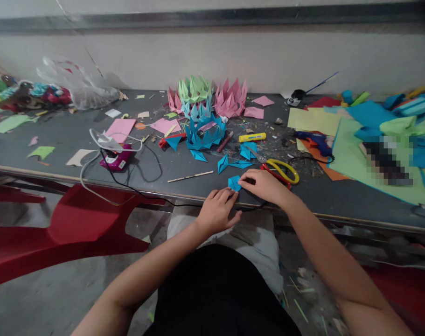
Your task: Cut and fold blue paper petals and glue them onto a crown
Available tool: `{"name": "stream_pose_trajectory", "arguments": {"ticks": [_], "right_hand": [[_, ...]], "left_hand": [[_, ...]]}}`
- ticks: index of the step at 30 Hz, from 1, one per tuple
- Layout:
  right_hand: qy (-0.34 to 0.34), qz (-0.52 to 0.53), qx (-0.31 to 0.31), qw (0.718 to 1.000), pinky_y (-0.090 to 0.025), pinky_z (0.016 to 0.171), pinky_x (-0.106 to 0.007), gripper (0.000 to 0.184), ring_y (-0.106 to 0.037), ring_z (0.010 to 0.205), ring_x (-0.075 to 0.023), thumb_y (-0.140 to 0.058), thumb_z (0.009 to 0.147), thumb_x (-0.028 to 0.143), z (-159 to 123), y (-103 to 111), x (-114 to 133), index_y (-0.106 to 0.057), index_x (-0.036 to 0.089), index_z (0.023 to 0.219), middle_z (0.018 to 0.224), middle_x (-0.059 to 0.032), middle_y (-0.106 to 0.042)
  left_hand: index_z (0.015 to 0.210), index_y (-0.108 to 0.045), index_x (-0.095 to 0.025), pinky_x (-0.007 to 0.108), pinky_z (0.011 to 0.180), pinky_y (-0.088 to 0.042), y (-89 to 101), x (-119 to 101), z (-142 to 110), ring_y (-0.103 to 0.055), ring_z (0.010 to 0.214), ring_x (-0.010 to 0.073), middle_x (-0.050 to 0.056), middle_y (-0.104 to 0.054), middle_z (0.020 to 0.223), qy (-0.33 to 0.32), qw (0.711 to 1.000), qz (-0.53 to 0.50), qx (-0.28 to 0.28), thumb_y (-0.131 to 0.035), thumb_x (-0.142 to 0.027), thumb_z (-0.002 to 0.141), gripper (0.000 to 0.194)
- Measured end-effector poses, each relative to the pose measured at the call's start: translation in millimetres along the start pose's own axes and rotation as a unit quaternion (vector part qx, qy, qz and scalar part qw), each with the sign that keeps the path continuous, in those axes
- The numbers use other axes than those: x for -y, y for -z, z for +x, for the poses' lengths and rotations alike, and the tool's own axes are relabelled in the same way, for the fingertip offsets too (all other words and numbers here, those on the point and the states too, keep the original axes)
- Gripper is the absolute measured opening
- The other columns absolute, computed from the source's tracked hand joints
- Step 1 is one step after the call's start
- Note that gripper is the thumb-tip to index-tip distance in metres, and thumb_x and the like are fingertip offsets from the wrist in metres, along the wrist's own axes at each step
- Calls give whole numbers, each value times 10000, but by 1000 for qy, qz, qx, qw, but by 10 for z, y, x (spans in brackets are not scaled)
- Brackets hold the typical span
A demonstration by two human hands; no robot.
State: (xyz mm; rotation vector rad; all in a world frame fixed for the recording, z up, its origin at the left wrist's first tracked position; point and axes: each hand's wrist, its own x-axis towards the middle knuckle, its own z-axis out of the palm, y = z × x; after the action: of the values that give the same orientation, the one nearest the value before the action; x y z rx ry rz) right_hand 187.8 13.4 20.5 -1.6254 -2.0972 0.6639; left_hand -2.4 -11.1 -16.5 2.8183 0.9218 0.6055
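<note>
- While the left hand (217, 210) rested its fingertips on the lower-left edge of the small blue paper (234, 183), its thumb stood apart and its fingers were loosely spread.
- The right hand (263, 184) was narrow; its fingertips were drawn together on the right edge of the small blue paper.
- The small blue paper lay near the front edge of the grey table (320, 200), between both hands.
- The scissors (292, 172), with yellow and red handles, lay just beyond the right hand; their blades pointed away to the left, over a blue folded piece (246, 151).
- Two further blue pieces (223, 164) (241, 164) lay just beyond the small blue paper.
- A thin stick (190, 177) lay to the left of these pieces.
- A yellow tube (252, 137) lay beyond the scissors blades.
- A blue spiked paper ring (205, 135) stood in the middle of the table, in front of green (194, 88) and pink (230, 100) spiked rings.
- A purple device (117, 159) with cables was positioned on the left side; a blue tool (315, 142) lay on the right, near coloured sheets (341, 140).
</note>
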Motion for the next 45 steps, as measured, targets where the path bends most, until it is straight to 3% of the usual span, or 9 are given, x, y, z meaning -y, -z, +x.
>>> {"name": "stream_pose_trajectory", "arguments": {"ticks": [5, 12, 20, 25, 30, 45], "right_hand": [[19, 52, 22, 998, -445, 728, -288, 185, -580, 773, -164, -552, 793, 323, -72, 14, -86, -660, 179, 835, 891, -57, -616], [-22, 61, 43, 997, -405, 610, -265, 174, -532, 672, -144, -548, 777, 334, -1, 26, -182, -614, 176, 750, 784, -32, -589], [7, 74, 95, 993, -376, 616, -257, 170, -494, 670, -135, -606, 732, 330, 52, 58, -187, -628, 174, 793, 784, -17, -551], [35, 64, 98, 993, -374, 649, -265, 163, -497, 701, -141, -584, 757, 328, 78, 43, -203, -635, 176, 781, 784, -19, -544], [5, 88, 93, 992, -371, 598, -259, 171, -479, 639, -133, -621, 715, 336, 86, 39, -238, -587, 172, 745, 729, -5, -537], [30, 73, 121, 989, -380, 653, -280, 209, -511, 692, -150, -587, 728, 380, 143, 78, -255, -608, 174, 703, 752, -23, -554]], "left_hand": [[1177, -533, -101, 386, 891, -410, 9, -11, 10, -517, 1098, 252, 134, -591, 1114, 10, 1000, -9, 3, -457, -404, 829, 467], [1162, -544, -92, 372, 898, -398, 7, -17, 11, -517, 1097, 244, 127, -597, 1113, 13, 1000, -2, -4, -442, -402, 836, 461], [1164, -541, -97, 368, 887, -392, 19, -22, 13, -519, 1076, 240, 118, -591, 1120, 18, 1000, -1, 4, -445, -399, 838, 455], [1166, -536, -100, 365, 885, -380, 15, -37, 32, -519, 1054, 240, 118, -581, 1131, 28, 1000, 6, 8, -443, -405, 837, 458], [1221, -490, -97, 380, 866, -376, 8, -68, 58, -504, 1040, 250, 124, -558, 1149, 43, 998, 23, 25, -435, -428, 833, 513], [1247, -469, -105, 387, 863, -367, -2, -91, 72, -481, 1053, 254, 130, -536, 1185, 55, 997, 37, 41, -418, -429, 842, 521]]}}
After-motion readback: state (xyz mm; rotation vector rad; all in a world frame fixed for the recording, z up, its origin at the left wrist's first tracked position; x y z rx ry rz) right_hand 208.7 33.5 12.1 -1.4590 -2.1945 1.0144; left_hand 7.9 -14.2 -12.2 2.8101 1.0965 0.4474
